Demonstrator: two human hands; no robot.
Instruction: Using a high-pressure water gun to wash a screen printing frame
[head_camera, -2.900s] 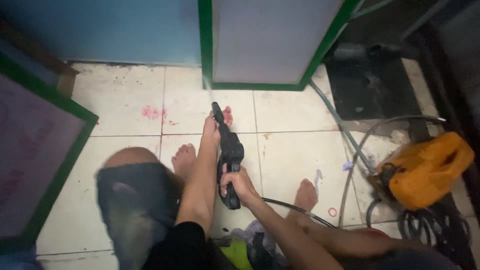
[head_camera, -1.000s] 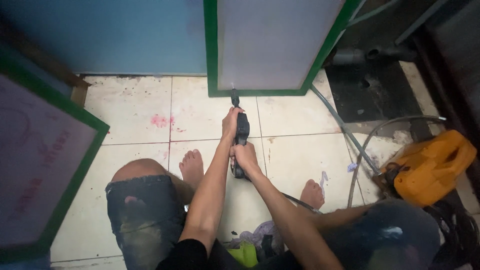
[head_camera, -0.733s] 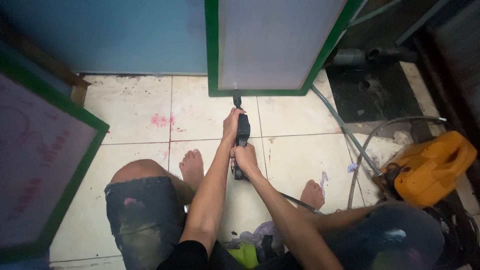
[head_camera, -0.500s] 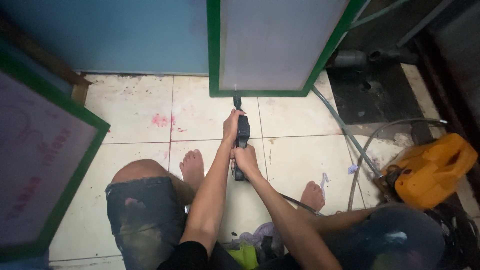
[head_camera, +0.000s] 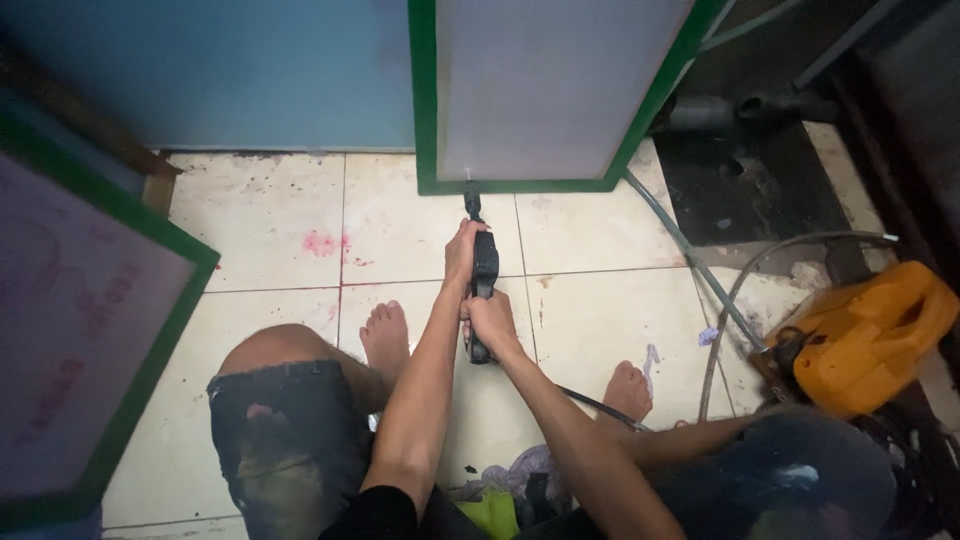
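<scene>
I hold a black spray gun (head_camera: 483, 272) in both hands over a wet tiled floor. My left hand (head_camera: 461, 252) grips the gun's front part near the nozzle. My right hand (head_camera: 491, 320) is wrapped around the rear grip. The nozzle tip points at the lower edge of a green-framed screen (head_camera: 545, 95) that stands upright in front of me. A dark hose (head_camera: 600, 405) runs back from the gun past my right foot.
A second green-framed screen (head_camera: 75, 330) leans at the left. An orange pressure washer unit (head_camera: 865, 335) sits at the right with hoses (head_camera: 720, 300) trailing across the tiles. My bare feet (head_camera: 385, 335) rest on the floor, and a blue wall stands behind.
The gun and both hands moved forward toward the screen's lower edge, then held nearly still over the last second.
</scene>
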